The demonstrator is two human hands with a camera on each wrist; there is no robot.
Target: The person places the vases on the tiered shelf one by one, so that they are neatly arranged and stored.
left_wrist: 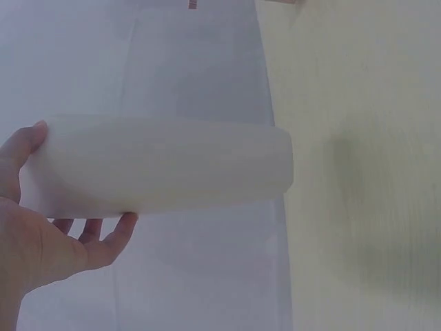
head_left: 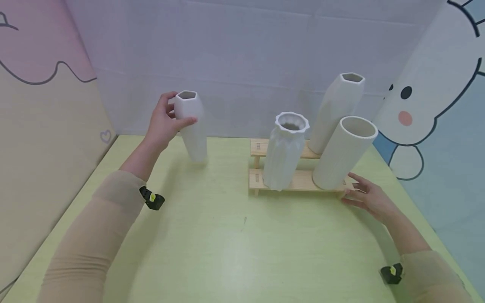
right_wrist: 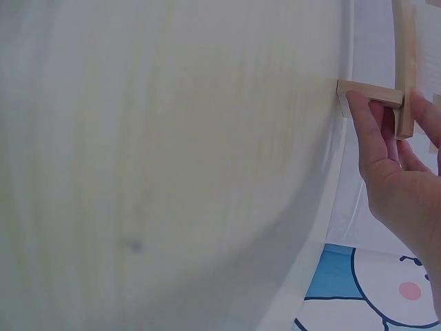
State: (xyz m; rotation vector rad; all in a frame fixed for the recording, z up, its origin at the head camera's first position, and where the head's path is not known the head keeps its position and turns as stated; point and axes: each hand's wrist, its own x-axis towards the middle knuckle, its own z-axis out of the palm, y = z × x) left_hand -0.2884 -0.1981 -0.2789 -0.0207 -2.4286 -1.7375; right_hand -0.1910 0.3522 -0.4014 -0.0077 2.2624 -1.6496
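Observation:
My left hand (head_left: 162, 122) grips a white vase (head_left: 194, 136) with an angular mouth near its top, thumb in front and fingers behind. In the left wrist view, the vase's base is apart from its shadow on the table. At the right, my right hand (head_left: 373, 202) holds the end of a two-step wooden stand (right_wrist: 404, 69), its thumb at the board and its fingers by the short leg. On the lower step stand a fluted white vase (head_left: 283, 155) with a scalloped rim and a plain round white vase (head_left: 341, 155). A tall angular white vase (head_left: 333, 113) stands on the upper step.
The stand is near the back of a pale wooden table (head_left: 212, 244). Behind it hangs a plain light cloth (head_left: 235, 75). Cartoon-printed panels (head_left: 428, 84) border the table at the left and right.

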